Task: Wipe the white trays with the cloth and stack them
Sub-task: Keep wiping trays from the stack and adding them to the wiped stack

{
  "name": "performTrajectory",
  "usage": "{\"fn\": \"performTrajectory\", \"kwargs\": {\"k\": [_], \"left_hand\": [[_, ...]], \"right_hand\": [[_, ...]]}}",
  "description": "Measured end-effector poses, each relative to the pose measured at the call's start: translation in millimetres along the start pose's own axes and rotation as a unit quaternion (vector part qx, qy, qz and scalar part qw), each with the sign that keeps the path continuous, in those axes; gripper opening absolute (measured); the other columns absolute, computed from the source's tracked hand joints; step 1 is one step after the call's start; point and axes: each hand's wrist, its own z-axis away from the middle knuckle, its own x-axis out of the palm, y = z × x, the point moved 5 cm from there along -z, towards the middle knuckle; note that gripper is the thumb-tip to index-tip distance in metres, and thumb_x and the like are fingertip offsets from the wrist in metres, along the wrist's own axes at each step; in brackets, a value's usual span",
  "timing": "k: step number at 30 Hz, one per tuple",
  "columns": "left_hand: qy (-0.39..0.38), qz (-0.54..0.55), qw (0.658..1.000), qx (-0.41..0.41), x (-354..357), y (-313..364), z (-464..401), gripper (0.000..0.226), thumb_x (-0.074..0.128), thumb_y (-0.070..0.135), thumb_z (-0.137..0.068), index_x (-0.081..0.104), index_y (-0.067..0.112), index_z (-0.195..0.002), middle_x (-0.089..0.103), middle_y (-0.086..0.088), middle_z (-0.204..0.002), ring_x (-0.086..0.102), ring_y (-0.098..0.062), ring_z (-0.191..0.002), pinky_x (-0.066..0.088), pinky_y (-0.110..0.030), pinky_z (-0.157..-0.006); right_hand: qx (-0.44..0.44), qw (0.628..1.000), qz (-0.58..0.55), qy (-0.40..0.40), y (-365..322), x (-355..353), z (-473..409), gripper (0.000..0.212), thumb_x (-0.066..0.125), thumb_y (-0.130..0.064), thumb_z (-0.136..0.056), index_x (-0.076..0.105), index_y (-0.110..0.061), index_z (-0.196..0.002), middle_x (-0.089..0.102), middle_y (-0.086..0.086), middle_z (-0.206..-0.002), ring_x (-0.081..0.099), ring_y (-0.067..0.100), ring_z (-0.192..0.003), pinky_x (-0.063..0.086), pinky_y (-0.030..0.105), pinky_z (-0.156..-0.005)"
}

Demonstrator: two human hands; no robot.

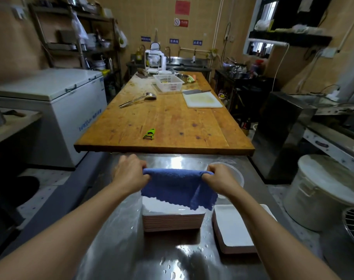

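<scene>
Kitchen prep room, wet steel counter (119, 235) in front of us, and we are standing at its near end. We are holding a blue cloth (178, 187) stretched out in the air above a tall stack of white trays (173, 218); its lower edge is hanging over the top tray. Our left hand (129, 172) is pinching the cloth's left top corner, and our right hand (220, 178) is pinching the right top corner, fingers curled on both. A shorter stack of trays (232, 229) is sitting just to the right of the tall one, partly under our right forearm. A clear round container (237, 174) is showing behind the right hand. Beyond the counter a long wooden table (164, 122) is carrying a green peeler (149, 133), a ladle (138, 99), a white cutting board (203, 99) and a white basket (168, 82). A chest freezer (50, 102) is standing to the left.
</scene>
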Motion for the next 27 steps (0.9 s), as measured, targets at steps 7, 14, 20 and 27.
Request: {"fn": "performTrajectory", "kwargs": {"k": [7, 14, 20, 27], "left_hand": [[-0.189, 0.452, 0.861, -0.136, 31.5, 37.3, 11.7, 0.019, 0.054, 0.029, -0.092, 0.054, 0.017, -0.078, 0.058, -0.004, -0.072, 0.056, -0.018, -0.059, 0.044, -0.026, -0.061], [-0.227, 0.523, 0.809, -0.144, 43.6, 42.6, 10.3, 0.016, 0.053, 0.029, -0.095, 0.058, 0.014, -0.100, 0.066, -0.006, -0.091, 0.063, -0.018, -0.082, 0.049, -0.029, -0.066], [-0.190, 0.506, 0.833, -0.117, 49.8, 34.4, 0.4, 0.031, 0.043, -0.011, -0.083, 0.050, 0.020, -0.083, 0.059, -0.006, -0.075, 0.054, -0.016, -0.064, 0.048, -0.028, -0.058], [-0.276, 0.504, 0.816, -0.062, 59.1, 36.1, -3.7, 0.042, 0.048, -0.010, -0.081, 0.064, 0.026, -0.096, 0.068, -0.011, -0.098, 0.069, -0.017, -0.075, 0.051, -0.025, -0.051]], "right_hand": [[0.072, 0.939, -0.328, -0.070, -25.9, 16.5, 3.4, 0.009, 0.053, -0.009, -0.089, 0.053, -0.009, -0.081, 0.056, 0.014, -0.083, 0.057, 0.025, -0.080, 0.051, 0.033, -0.063], [-0.008, 0.912, -0.356, -0.204, -44.0, 30.8, 13.5, 0.033, 0.035, 0.007, -0.092, 0.067, 0.000, -0.100, 0.063, 0.023, -0.108, 0.063, 0.022, -0.091, 0.054, 0.027, -0.075], [0.125, 0.911, -0.359, -0.161, -21.3, 45.2, -2.0, 0.020, 0.053, -0.023, -0.096, 0.058, -0.015, -0.112, 0.061, 0.010, -0.108, 0.062, 0.020, -0.091, 0.056, 0.033, -0.072], [0.109, 0.929, -0.350, -0.048, -16.0, 69.8, -22.0, 0.032, 0.058, 0.011, -0.079, 0.062, -0.011, -0.102, 0.065, 0.019, -0.103, 0.064, 0.033, -0.098, 0.055, 0.043, -0.082]]}}
